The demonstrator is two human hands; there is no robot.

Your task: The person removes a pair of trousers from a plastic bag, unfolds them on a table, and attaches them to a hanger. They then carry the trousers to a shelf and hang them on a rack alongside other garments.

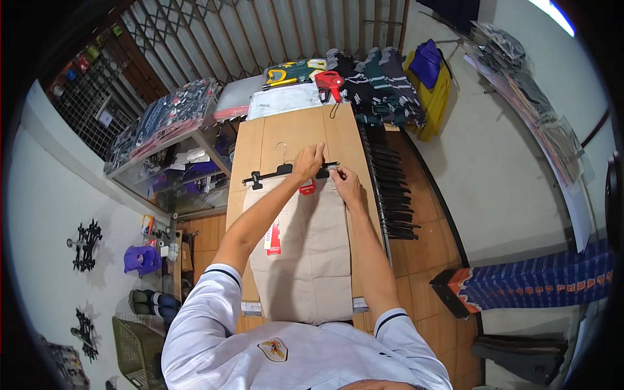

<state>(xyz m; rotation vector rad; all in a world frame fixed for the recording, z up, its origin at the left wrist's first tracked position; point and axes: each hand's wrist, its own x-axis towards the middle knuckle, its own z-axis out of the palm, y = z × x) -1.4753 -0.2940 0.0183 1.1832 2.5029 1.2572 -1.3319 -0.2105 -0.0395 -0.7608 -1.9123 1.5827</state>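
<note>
A beige garment (296, 273), trousers or a skirt, lies flat with its waistband away from me. Red and white tags (273, 239) hang on it. Along the waistband runs a black clip hanger (286, 169) with a metal hook. Its left clip (257, 181) sits on the waistband. My left hand (308, 162) is closed at the right half of the hanger, by the other clip, and partly hides it. Beside that clip, my right hand (346, 184) pinches the right corner of the waistband; its fingertips are small in view.
The garment rests on a wooden tabletop (250, 140). Behind it are a red tag gun (330, 83), a white plastic packet (283, 102) and stacked socks (377, 84). Black hangers (393, 188) line the right edge. A glass case (188, 162) with packed clothes stands at left.
</note>
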